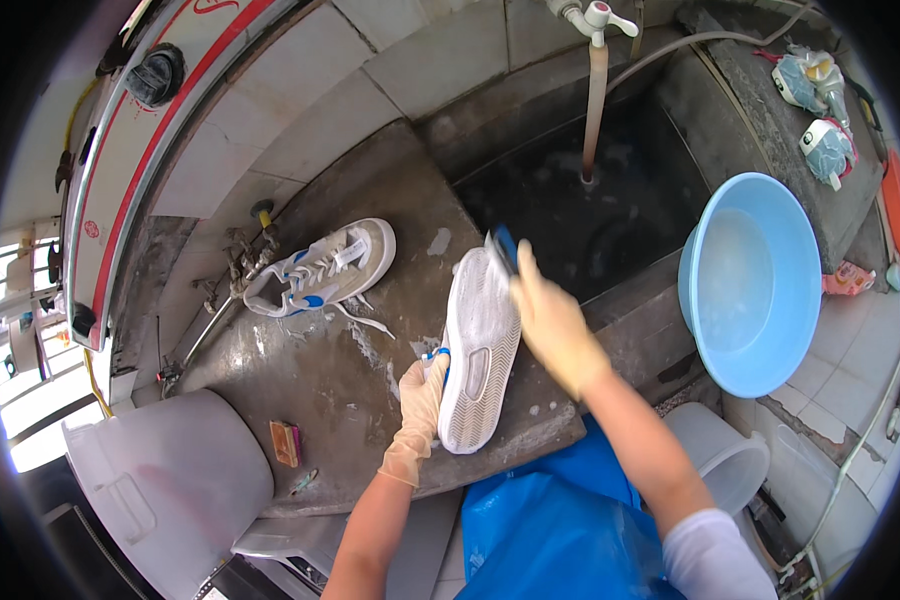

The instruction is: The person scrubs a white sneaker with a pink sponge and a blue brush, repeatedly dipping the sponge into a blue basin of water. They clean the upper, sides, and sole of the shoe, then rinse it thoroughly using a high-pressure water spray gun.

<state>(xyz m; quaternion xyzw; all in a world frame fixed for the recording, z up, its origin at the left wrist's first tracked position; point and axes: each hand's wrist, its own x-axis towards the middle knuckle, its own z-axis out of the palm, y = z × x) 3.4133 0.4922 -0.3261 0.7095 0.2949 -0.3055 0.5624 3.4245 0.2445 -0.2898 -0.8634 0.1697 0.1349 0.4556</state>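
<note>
My left hand point(424, 390), in a thin cream glove, grips a sneaker point(484, 360) by its side. The shoe's sole faces up, and whitish suds coat the toe half. My right hand point(551, 315), gloved as well and blurred, holds a scrubbing brush point(504, 247) with a blue back against the sole's edge near the toe. Much of the brush is hidden or smeared by motion. A second sneaker point(322, 266), beige and white with blue parts and loose laces, rests on the wet stone counter point(330, 405) to the left.
Right of the counter is a dark sink point(645, 217) under a white tap point(596, 22) with a hose. A blue basin point(806, 300) of cloudy liquid stands at the right. A soap-like block point(285, 442) lies near the front edge, beside a grey plastic bin point(165, 465).
</note>
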